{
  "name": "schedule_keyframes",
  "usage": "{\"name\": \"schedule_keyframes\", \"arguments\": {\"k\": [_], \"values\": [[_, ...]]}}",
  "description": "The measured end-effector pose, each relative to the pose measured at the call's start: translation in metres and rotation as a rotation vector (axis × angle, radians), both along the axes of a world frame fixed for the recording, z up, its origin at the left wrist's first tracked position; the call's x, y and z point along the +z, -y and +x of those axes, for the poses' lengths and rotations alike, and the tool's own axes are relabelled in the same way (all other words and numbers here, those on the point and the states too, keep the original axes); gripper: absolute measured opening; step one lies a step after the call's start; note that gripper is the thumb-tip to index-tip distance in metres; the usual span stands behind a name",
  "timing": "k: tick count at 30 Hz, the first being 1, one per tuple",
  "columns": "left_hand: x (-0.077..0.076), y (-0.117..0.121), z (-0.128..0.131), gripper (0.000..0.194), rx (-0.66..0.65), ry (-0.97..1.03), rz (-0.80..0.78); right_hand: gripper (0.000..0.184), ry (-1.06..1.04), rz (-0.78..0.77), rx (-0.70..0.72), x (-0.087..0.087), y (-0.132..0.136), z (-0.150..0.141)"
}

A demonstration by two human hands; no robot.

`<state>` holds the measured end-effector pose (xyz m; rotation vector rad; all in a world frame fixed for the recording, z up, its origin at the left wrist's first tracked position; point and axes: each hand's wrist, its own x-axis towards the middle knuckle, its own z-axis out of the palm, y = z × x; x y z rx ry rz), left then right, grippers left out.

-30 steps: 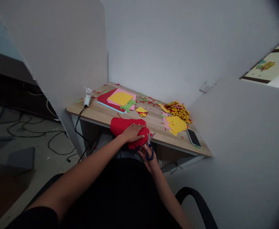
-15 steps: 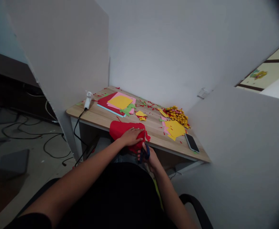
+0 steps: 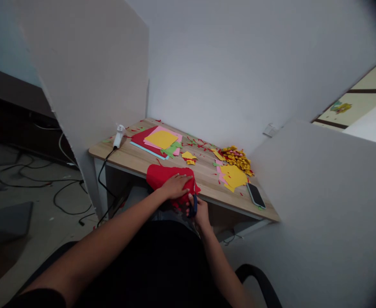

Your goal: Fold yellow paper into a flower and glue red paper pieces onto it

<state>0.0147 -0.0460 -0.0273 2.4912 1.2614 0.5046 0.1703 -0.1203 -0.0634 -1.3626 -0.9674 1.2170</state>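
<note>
A red sheet [image 3: 156, 174], paper or felt, lies across the table's front edge and over my lap. My left hand [image 3: 175, 187] rests flat on top of it, fingers stretched out towards its right end. Dark blue-handled scissors [image 3: 192, 206] are gripped in my right hand [image 3: 202, 212], just below that end. The blades reach up along the sheet's right edge, where a strip stands partly apart. How far the blades are open is too small to tell. Red scraps [image 3: 177, 204] hang below my left hand.
The wooden table [image 3: 139, 166] carries stacked coloured sheets [image 3: 160, 139], small yellow pieces [image 3: 189, 157], a yellow sheet [image 3: 234, 176], a heap of yellow cut pieces [image 3: 236, 158] and a phone [image 3: 256, 195]. A white corded device [image 3: 119, 136] stands at the left edge. Partitions [image 3: 207, 72] enclose the table.
My right hand and the scissors have turned slightly and shifted a little left at the sheet's right edge. My left hand stays on the sheet. The whole view has moved slightly.
</note>
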Motion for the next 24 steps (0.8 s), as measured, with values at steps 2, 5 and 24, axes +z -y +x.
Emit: {"name": "schedule_keyframes", "arguments": {"k": [2,5,24], "values": [[-0.001,0.001,0.000,0.062,0.000,0.005,0.003,0.061,0.011,0.022,-0.006,-0.003,0.000,0.000],[-0.003,0.000,-0.003,0.059,0.016,0.024,0.009,0.061,0.025,0.041,-0.007,-0.004,0.000,0.002],[0.044,-0.080,-0.058,0.019,0.442,0.638,0.193,0.049,0.046,0.007,0.206,0.083,-0.067,0.024]]}}
